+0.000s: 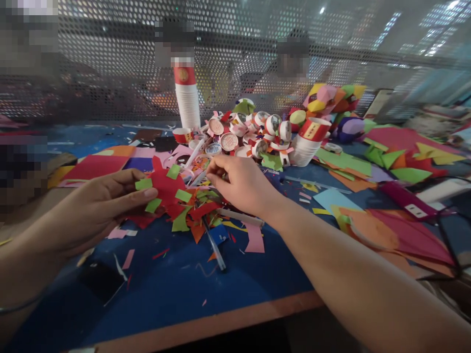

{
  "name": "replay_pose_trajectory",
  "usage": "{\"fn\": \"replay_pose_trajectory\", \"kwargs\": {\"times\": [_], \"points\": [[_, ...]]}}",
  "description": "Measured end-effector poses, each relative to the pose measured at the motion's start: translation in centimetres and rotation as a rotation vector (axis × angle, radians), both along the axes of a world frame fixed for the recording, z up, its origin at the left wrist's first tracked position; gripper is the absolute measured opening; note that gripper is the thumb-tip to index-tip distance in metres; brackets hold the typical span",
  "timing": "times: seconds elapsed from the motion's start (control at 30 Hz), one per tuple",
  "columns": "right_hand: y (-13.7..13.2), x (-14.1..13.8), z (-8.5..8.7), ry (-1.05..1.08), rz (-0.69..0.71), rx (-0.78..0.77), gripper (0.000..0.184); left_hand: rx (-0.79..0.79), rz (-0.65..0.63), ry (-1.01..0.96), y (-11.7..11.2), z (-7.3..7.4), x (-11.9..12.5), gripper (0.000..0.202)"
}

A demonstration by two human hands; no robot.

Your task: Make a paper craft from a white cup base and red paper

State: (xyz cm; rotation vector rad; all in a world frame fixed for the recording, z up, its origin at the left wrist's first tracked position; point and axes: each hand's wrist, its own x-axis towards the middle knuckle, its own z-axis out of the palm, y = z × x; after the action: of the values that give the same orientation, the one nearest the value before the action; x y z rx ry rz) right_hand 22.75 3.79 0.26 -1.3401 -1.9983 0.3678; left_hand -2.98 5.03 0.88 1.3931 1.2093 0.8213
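Observation:
My left hand (106,206) pinches a red paper cutout (164,189) between thumb and fingers. Several small green paper squares (183,195) lie on the cutout. To the right, my right hand (241,184) is closed with curled fingers above a heap of paper scraps (202,211); whether anything is between its fingertips cannot be made out. A clear pen (215,247) sticks out from the heap toward the table's front. Just beyond the right hand is a pile of cut paper-cup pieces (228,141) with printed round ends.
Tall stacked paper cups (187,105) rise at the back; a shorter, tilted stack (308,144) stands right of the pile. Coloured paper sheets (408,225) and a magenta device (406,201) lie at right. A perforated metal screen (235,44) closes off the blue table (257,279). People sit beyond it.

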Motion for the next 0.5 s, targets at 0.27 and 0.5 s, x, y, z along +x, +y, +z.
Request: {"fn": "replay_pose_trajectory", "kwargs": {"times": [0.27, 0.5], "points": [[0.1, -0.1, -0.5, 0.017, 0.010, 0.000, 0.007, -0.034, -0.113, -0.029, 0.3, -0.4, -1.1, 0.029], [0.1, 0.0, -0.7, 0.017, -0.022, -0.015, 0.007, -0.031, -0.124, -0.042, 0.3, -0.3, -1.1, 0.034]]}}
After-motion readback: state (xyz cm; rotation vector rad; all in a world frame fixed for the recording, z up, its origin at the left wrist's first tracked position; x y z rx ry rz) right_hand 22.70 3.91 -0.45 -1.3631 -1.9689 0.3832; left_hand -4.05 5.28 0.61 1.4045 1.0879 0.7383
